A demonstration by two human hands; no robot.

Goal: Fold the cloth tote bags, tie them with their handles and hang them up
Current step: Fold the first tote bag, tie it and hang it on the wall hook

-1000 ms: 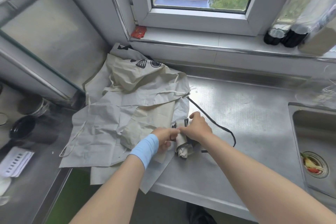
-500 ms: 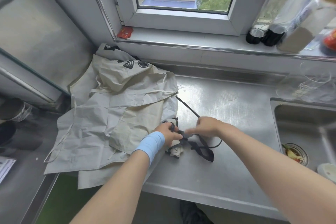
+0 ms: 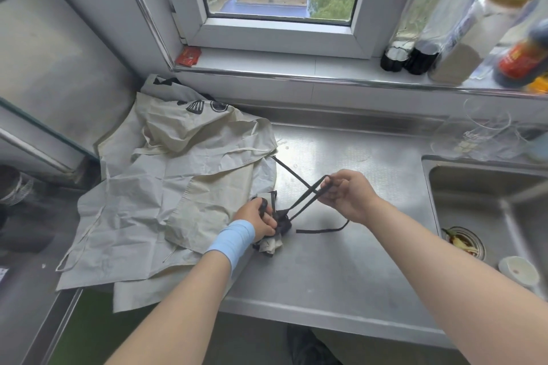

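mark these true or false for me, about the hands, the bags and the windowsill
1. The right hand pinches a black handle drawn taut above the counter. True.
2. The left hand lies flat and idle on the counter. False: it grips the rolled bag.
3. The loose cream bags lie in the sink. False: they are heaped on the counter, on the left hand's side.
4. A red packet lies on the windowsill. True.
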